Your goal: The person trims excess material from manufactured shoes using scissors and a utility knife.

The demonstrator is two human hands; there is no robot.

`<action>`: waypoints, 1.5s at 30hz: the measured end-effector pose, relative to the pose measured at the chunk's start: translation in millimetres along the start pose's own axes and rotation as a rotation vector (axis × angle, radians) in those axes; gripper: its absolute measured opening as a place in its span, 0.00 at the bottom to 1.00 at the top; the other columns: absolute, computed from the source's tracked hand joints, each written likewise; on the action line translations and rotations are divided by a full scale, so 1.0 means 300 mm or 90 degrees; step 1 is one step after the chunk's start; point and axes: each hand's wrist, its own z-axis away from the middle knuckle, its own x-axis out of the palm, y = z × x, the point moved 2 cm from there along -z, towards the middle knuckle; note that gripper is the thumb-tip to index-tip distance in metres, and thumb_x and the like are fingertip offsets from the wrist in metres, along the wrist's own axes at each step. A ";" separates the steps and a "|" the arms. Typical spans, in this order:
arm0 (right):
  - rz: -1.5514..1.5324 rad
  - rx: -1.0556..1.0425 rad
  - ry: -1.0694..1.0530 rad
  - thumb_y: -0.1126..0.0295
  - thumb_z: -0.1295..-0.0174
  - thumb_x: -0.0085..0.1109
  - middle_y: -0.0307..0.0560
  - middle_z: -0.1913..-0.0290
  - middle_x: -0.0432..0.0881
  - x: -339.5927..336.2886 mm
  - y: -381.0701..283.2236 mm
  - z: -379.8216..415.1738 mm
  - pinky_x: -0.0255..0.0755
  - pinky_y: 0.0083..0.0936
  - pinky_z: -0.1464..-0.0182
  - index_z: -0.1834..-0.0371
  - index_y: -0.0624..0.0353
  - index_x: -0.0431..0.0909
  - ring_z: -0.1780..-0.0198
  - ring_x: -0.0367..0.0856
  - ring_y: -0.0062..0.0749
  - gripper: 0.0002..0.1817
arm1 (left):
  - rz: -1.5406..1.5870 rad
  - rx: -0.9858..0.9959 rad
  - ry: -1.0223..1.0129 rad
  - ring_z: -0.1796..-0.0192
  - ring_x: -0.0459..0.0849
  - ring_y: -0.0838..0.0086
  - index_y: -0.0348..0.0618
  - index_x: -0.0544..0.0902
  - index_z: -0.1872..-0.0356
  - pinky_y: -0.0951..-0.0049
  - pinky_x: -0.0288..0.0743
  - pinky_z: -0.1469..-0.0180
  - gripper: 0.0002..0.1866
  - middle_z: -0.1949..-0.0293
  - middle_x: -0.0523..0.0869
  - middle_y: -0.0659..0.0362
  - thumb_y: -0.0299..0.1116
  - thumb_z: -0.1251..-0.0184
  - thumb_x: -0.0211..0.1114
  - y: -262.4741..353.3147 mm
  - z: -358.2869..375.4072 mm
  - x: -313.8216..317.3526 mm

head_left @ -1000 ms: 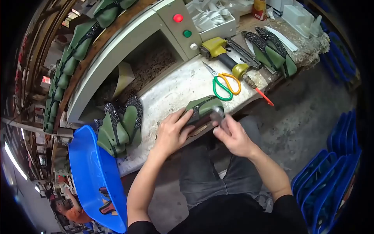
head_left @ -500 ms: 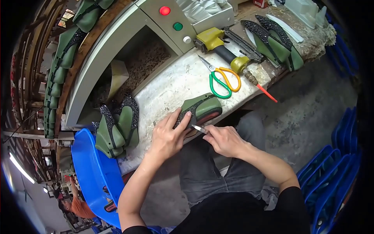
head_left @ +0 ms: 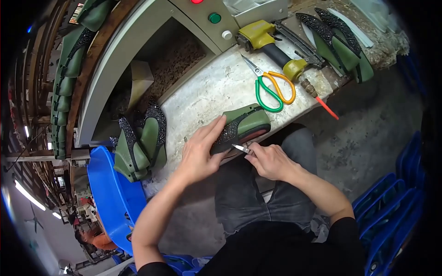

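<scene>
Shoe [head_left: 243,126], green with a glittery dark strip, lies on its side at the near edge of the bench [head_left: 212,94], between both hands. Left hand [head_left: 201,154] presses flat on its glittery end, fingers spread. Right hand [head_left: 271,161], just beside the sole, pinches a small blade [head_left: 240,148] whose tip touches the shoe's underside. Left of them, a blue tub [head_left: 108,193] hangs by the bench (contents hard to tell), with a pile of green shoes [head_left: 138,142] just beyond it. Farther off lie scissors [head_left: 271,87] and a yellow air tool [head_left: 271,43]; more shoes [head_left: 340,41] at far right. Blue crates [head_left: 391,216] stack near right.
</scene>
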 end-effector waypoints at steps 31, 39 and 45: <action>-0.064 0.044 0.316 0.74 0.25 0.59 0.52 0.68 0.87 0.064 -0.167 0.002 0.76 0.39 0.73 0.42 0.68 0.74 0.77 0.84 0.48 0.13 | -0.137 -0.150 -0.340 0.54 0.90 0.40 0.42 0.62 0.17 0.51 0.86 0.50 0.42 0.49 0.83 0.32 0.36 0.28 0.70 0.077 -0.165 -0.064; 0.008 0.017 0.370 0.74 0.25 0.60 0.46 0.70 0.85 0.101 -0.141 0.029 0.74 0.35 0.73 0.46 0.64 0.77 0.78 0.79 0.37 0.09 | -0.109 -0.064 -0.244 0.55 0.89 0.42 0.41 0.61 0.18 0.51 0.86 0.51 0.49 0.48 0.84 0.36 0.30 0.39 0.78 0.016 -0.115 -0.009; -0.165 0.224 0.142 0.68 0.21 0.57 0.46 0.67 0.87 0.033 -0.168 0.094 0.77 0.33 0.69 0.43 0.65 0.76 0.76 0.83 0.39 0.12 | -0.083 0.200 0.108 0.52 0.89 0.48 0.37 0.75 0.28 0.55 0.85 0.48 0.38 0.45 0.86 0.43 0.28 0.42 0.79 -0.044 -0.007 -0.027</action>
